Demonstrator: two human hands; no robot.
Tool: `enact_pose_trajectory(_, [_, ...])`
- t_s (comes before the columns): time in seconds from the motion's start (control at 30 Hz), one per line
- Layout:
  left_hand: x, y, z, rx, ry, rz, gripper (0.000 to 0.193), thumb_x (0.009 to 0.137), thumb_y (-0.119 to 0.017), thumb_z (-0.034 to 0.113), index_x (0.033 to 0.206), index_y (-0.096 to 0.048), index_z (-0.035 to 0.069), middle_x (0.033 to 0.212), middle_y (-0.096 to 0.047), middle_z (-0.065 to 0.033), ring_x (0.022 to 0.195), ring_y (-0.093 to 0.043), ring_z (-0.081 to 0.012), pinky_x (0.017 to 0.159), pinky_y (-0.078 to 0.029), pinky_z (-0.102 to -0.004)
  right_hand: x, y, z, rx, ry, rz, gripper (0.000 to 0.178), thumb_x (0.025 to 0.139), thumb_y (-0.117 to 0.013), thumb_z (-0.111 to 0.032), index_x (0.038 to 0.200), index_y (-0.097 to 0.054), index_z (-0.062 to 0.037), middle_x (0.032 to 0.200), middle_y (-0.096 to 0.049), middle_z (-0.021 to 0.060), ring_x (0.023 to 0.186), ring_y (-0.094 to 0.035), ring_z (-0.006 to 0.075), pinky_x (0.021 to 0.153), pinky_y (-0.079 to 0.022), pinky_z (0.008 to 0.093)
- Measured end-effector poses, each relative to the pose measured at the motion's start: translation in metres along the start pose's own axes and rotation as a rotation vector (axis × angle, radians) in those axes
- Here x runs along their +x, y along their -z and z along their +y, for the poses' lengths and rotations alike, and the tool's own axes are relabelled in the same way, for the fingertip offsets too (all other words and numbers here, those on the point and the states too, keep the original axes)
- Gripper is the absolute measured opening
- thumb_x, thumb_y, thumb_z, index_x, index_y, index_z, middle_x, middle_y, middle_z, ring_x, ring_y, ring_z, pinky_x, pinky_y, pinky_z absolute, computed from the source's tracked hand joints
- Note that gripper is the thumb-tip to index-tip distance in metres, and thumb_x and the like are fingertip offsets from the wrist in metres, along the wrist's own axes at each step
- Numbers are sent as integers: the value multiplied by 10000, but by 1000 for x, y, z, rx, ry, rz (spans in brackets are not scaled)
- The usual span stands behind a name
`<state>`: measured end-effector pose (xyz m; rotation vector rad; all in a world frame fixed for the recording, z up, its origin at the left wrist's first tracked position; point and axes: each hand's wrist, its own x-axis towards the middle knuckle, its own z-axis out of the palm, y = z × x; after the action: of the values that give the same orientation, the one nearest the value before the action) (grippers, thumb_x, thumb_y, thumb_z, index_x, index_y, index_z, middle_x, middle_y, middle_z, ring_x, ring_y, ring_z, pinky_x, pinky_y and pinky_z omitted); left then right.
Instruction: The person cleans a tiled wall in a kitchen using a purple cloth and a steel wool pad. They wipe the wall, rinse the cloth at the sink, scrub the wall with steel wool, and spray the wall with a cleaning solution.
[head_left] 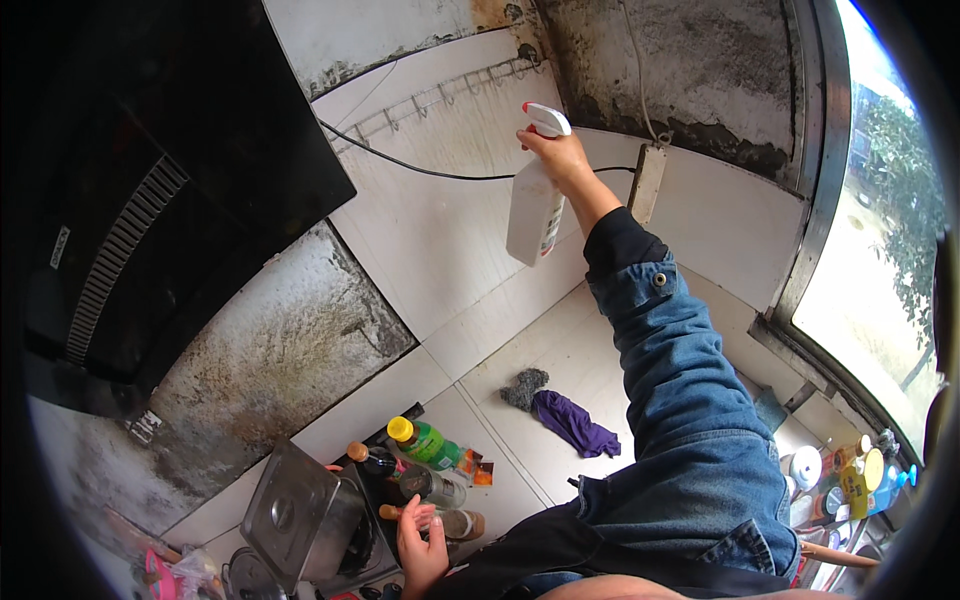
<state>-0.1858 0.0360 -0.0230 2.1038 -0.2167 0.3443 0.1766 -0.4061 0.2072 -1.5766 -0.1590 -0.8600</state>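
My right hand (pixel 558 158) grips a white spray bottle (pixel 533 212) by the neck, its fingers wrapped round below the white and red trigger head. The arm is stretched forward, and the bottle is held up in front of the tiled wall (pixel 430 240). Low in the view, my left hand (pixel 422 545) is held with its fingers apart and nothing seen in it. Near it stand several bottles, among them a green one with a yellow cap (pixel 425 442). On the white counter between the arms lie a purple cloth (pixel 575 423) and a grey scouring pad (pixel 524 389).
A black range hood (pixel 200 130) juts out at upper left. A row of hooks (pixel 445 93) and a black cable (pixel 420 172) to a power strip (pixel 649 185) run along the wall. Lower left stands a steel box (pixel 290 515); jars (pixel 803 466) crowd the right beside the window.
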Motion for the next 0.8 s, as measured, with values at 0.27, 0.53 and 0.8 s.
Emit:
enact_pose_trajectory(0.27, [-5,-2,-3,-3,29,47,451,913,-565,26,1341,-438,-38,1071,-615,-134,946,-603,-170,843,-492,-299,6,-4,11,158,33,108,317,807,-736,-240,1069,-659,-78,847,-643,10,772,-571,125,710,-446,299])
enact_pose_trajectory(0.53, [1,-7,-2,-30,24,30,449,912,-564,20,1337,-437,-46,1060,-617,-132,947,-605,-172,841,-494,-304,10,21,32,102,22,208,356,796,-749,-239,1096,-657,-71,878,-655,15,815,-603,127,746,-458,290])
enact_pose_trajectory(0.8, [-10,1,0,32,-17,55,475,881,-609,49,1328,-464,-23,1059,-628,-156,927,-622,-228,839,-500,-336,-34,-6,-10,-120,183,119,331,767,-780,-249,1004,-662,-51,888,-683,78,817,-647,183,742,-505,318])
